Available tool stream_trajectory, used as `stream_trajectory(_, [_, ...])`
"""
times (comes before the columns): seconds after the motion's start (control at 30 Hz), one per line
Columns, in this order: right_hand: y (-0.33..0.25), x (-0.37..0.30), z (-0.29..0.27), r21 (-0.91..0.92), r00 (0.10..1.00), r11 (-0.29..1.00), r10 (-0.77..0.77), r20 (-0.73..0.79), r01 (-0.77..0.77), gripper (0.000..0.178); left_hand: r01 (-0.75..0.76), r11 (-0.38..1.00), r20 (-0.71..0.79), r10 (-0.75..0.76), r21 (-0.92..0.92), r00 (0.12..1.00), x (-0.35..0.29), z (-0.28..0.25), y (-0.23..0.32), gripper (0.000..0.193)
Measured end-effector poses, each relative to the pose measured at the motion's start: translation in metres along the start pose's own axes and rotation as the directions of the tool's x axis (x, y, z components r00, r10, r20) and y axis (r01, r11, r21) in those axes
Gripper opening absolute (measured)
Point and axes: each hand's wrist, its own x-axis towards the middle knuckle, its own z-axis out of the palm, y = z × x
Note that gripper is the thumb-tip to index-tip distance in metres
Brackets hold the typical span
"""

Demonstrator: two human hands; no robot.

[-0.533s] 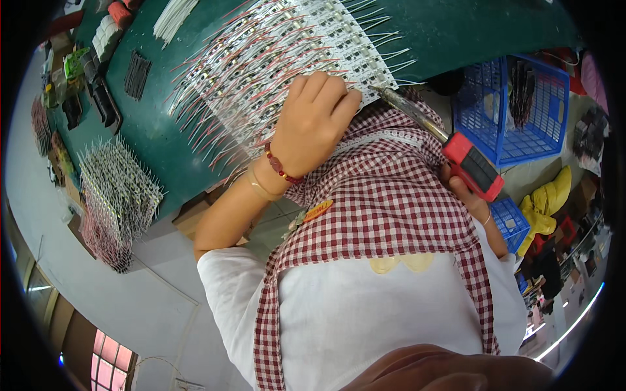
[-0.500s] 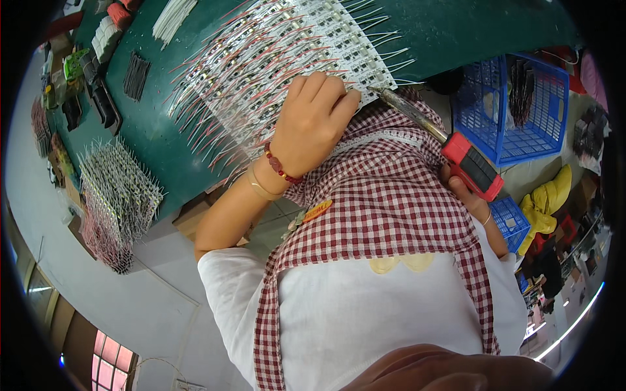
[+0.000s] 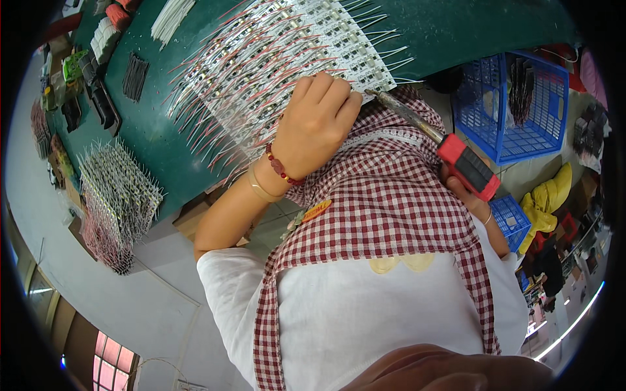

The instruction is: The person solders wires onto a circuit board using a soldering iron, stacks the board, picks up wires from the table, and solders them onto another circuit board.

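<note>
A white panel of small circuit boards [image 3: 355,55] lies on the green tabletop, with rows of red and white wires standing out from it. At its near edge my left hand [image 3: 317,116] rests with curled fingers pressed together; what they pinch, if anything, is hidden. In my right hand [image 3: 464,190], partly covered by the tool, is a soldering iron [image 3: 468,166] with a red and black handle. Its dark metal tip points up and left to the panel's near right corner, a short way right of my left fingers.
A second stack of wired boards [image 3: 120,192] sits at the table's left edge. Dark wires [image 3: 135,77] and white wires [image 3: 171,21] lie in bundles farther back. On the right stands a blue plastic crate [image 3: 508,150], near a yellow cloth [image 3: 548,199].
The soldering iron has shifted slightly left and down, its tip now at the panel's very edge. My left hand has barely moved, its fingers tilting a little.
</note>
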Motion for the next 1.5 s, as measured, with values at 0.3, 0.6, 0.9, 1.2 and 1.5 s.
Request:
stream_trajectory(0.3, [0.004, -0.002, -0.001, -0.037, 0.999, 0.999, 0.036, 0.038, -0.034, 0.017, 0.01, 1.0, 0.012, -0.01, 0.014, 1.0, 0.001, 0.0, 0.002, 0.022])
stream_trajectory(0.6, [0.02, -0.026, -0.001, 0.273, 0.957, 0.918, 0.29, 0.03, -0.287, 0.016, 0.004, 0.999, 0.009, -0.004, 0.043, 1.0, 0.0, 0.001, 0.001, 0.021])
stream_trajectory(0.9, [0.0, 0.02, 0.019, 0.706, 0.94, 0.691, 0.323, -0.112, -0.153, 0.058, 0.067, 0.992, 0.006, -0.068, 0.103, 0.998, -0.006, -0.002, -0.001, 0.025])
stream_trajectory(1.2, [0.006, 0.093, 0.054, 0.899, 0.993, 0.437, 0.114, -0.016, -0.036, 0.043, 0.148, 0.988, -0.011, -0.148, 0.046, 0.989, -0.015, 0.005, 0.005, 0.027])
stream_trajectory(1.5, [0.001, 0.099, 0.056, 0.889, 0.987, 0.457, 0.149, -0.064, -0.011, 0.04, 0.437, 0.837, -0.275, -0.358, 0.329, 0.892, -0.012, -0.059, -0.046, 0.033])
